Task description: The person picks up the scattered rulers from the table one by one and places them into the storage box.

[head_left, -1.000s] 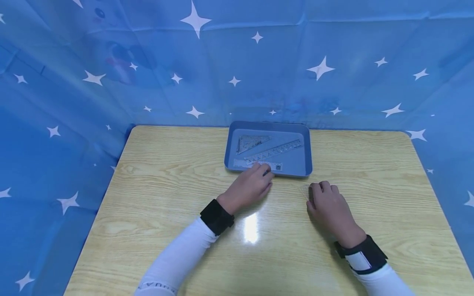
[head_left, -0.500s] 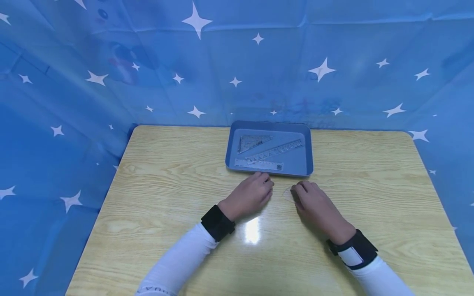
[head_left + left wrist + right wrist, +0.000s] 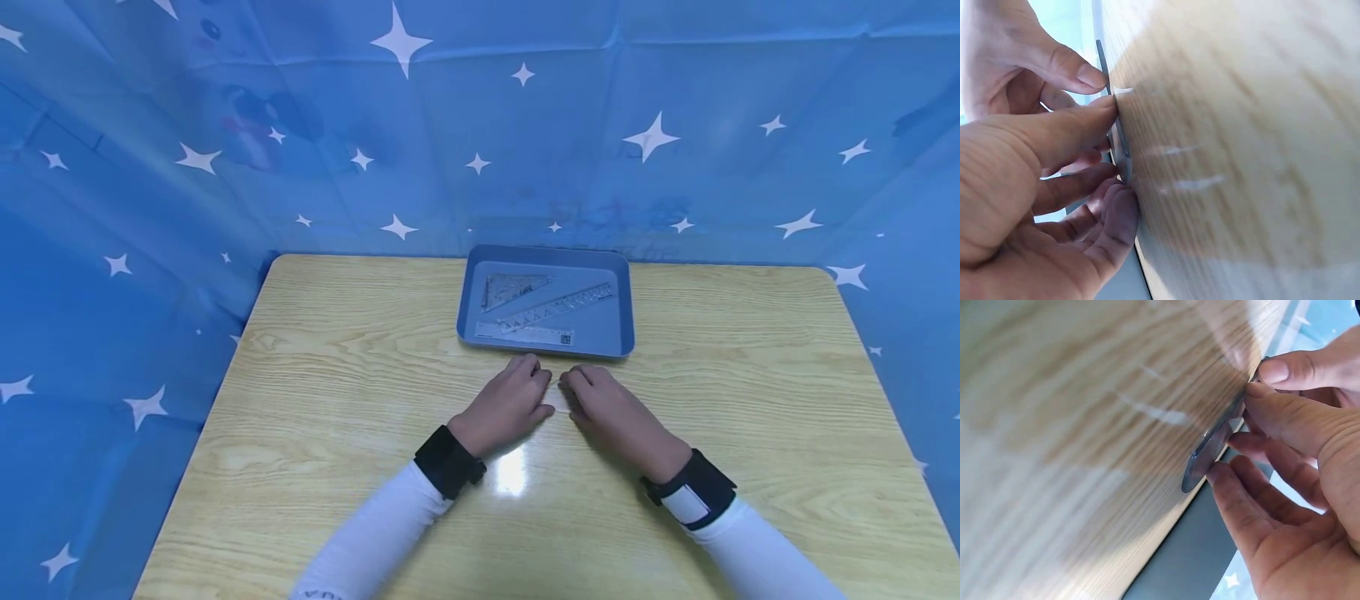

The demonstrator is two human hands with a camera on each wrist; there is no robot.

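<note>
Clear plastic piece (image 3: 1213, 447), probably a protractor, lies flat on the table (image 3: 337, 333) at frame centre, just below the blue tray (image 3: 622, 308). Right hand (image 3: 611, 412) fingers curl onto its edge; left hand (image 3: 506, 400) fingertips pinch the other side. Rulers (image 3: 551, 312) inside tray.

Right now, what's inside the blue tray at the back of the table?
The shallow blue rectangular tray holds a clear plastic triangle and two clear straight rulers, overlapping. Whether anything lies beneath them cannot be seen.
</note>
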